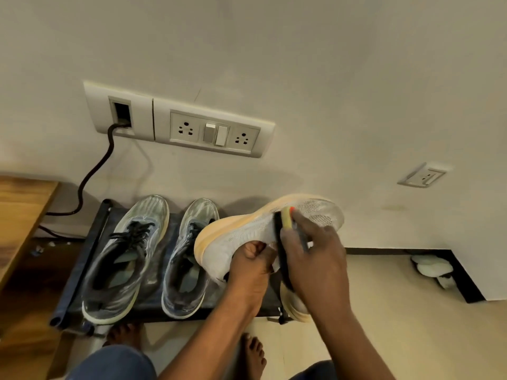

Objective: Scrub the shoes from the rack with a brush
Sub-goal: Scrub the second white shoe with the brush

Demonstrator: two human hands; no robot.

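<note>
The left hand (251,263) curls its fingers into the collar of a white shoe (263,229), holding it up sideways over the rack (79,270). The right hand (312,250) grips a brush (282,223) pressed against the shoe's upper. Two grey sneakers (129,256) sit on the rack beside it.

Three shoes show whole: two grey ones (123,259) (189,259) on the rack (79,267) at lower left, one white one (260,231) held up at centre, and part of another (297,305) beneath. One brush (285,223). Two hands (251,267) (315,259). Two bare feet (123,334) (253,352).
</note>
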